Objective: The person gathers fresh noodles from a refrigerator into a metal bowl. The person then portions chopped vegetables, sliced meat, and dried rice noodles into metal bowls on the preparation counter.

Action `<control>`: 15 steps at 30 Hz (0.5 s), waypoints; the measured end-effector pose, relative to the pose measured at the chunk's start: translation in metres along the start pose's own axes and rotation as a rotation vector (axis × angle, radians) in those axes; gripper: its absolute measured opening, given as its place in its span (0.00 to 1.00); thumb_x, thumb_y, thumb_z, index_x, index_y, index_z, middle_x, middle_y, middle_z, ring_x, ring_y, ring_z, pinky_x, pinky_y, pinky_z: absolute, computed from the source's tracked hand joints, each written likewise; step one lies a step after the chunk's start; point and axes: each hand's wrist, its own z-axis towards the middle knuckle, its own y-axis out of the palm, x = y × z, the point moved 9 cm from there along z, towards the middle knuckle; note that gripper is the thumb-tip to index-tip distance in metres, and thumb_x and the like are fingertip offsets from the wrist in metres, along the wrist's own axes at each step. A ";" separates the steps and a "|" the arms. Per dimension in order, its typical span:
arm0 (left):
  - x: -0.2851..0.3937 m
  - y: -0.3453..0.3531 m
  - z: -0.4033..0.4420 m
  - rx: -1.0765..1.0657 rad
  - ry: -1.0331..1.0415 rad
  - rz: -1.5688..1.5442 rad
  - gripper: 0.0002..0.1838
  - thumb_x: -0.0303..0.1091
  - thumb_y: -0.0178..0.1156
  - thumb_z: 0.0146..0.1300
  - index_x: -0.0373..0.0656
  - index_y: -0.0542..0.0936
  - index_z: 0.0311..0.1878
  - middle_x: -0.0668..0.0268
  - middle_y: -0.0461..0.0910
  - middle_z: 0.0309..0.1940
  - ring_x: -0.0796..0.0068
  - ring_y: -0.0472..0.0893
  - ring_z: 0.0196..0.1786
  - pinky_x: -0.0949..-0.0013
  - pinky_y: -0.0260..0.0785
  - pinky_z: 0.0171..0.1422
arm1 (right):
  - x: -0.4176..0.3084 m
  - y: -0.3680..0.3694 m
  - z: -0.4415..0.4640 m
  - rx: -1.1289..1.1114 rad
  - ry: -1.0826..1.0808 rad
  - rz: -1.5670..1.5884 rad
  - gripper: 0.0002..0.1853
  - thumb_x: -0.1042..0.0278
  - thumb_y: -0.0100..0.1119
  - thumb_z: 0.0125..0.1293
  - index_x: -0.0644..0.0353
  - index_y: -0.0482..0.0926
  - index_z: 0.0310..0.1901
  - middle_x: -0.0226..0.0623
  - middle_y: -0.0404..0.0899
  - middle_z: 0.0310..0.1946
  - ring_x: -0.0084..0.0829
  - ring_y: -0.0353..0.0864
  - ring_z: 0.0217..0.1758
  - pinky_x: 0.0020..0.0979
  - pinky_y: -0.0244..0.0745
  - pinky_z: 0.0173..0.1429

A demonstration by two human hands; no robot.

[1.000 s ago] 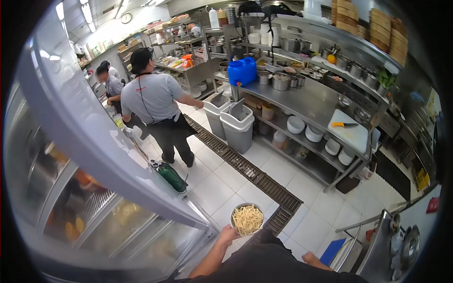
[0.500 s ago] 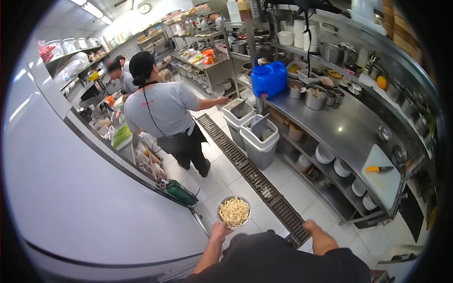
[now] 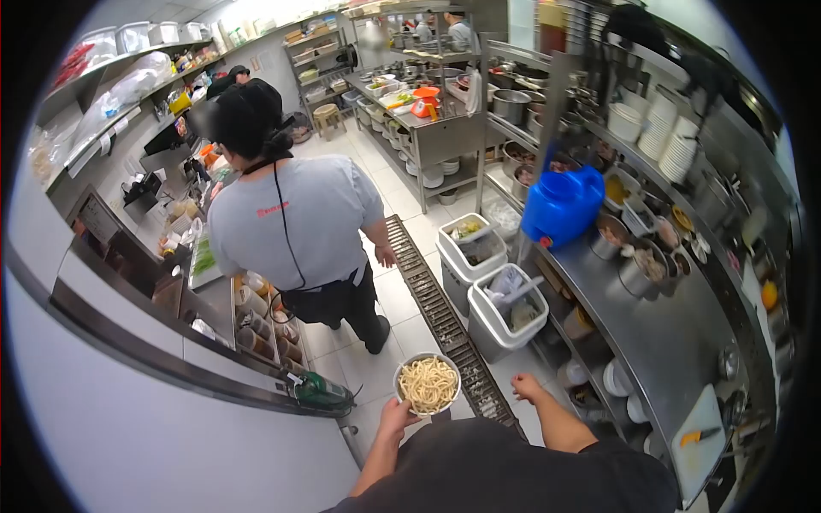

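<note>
My left hand (image 3: 396,419) is closed on the near-left rim of a round metal bowl (image 3: 459,386). Thick pale noodles (image 3: 428,384) heap up inside it, and the bowl hangs level in front of my body above the floor. Off to the right, my right hand (image 3: 526,388) is in the air with its fingers curled in and nothing visible in them. The nearest things to it are a grey bin with a white rim (image 3: 506,340) and the metal floor drain grate (image 3: 445,316).
A person in a grey shirt (image 3: 295,227) stands ahead on the left, beside a counter. On the right runs a steel worktable (image 3: 654,333) with a blue jug (image 3: 563,205), pots and a white cutting board (image 3: 703,445) bearing an orange-handled knife (image 3: 699,437). A white panel (image 3: 188,419) borders my left.
The view has moved forward and turned, so the bins, jug and grey-shirted person look closer. That person's outstretched arm has dropped. My right hand has swung forward and left; my left keeps the bowl.
</note>
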 end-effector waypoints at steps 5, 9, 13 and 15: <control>0.102 0.033 0.107 -0.051 -0.001 0.043 0.11 0.29 0.55 0.68 0.37 0.79 0.51 0.59 0.86 0.40 0.68 0.87 0.35 0.64 0.86 0.40 | -0.073 0.003 0.056 0.022 -0.043 0.120 0.11 0.60 0.57 0.73 0.59 0.79 0.47 0.34 0.80 0.36 0.31 0.84 0.35 0.36 0.81 0.31; 0.190 0.061 0.188 -0.042 0.010 0.036 0.13 0.29 0.54 0.69 0.36 0.78 0.54 0.58 0.85 0.42 0.69 0.88 0.36 0.66 0.86 0.41 | -0.163 -0.007 0.133 0.022 -0.112 0.153 0.12 0.63 0.57 0.73 0.60 0.78 0.51 0.36 0.81 0.37 0.29 0.82 0.33 0.32 0.79 0.29; 0.262 0.090 0.281 -0.048 0.033 0.026 0.14 0.30 0.53 0.69 0.36 0.77 0.55 0.59 0.85 0.42 0.70 0.88 0.37 0.68 0.85 0.42 | -0.254 -0.011 0.243 -0.032 -0.184 0.180 0.11 0.65 0.55 0.74 0.58 0.77 0.53 0.33 0.81 0.37 0.27 0.82 0.32 0.31 0.80 0.29; 0.303 0.097 0.328 -0.021 0.053 -0.011 0.13 0.31 0.53 0.69 0.36 0.78 0.53 0.60 0.85 0.40 0.72 0.87 0.36 0.68 0.85 0.40 | -0.328 -0.008 0.299 -0.068 -0.231 0.142 0.11 0.66 0.54 0.74 0.58 0.77 0.54 0.33 0.81 0.40 0.25 0.81 0.34 0.30 0.80 0.31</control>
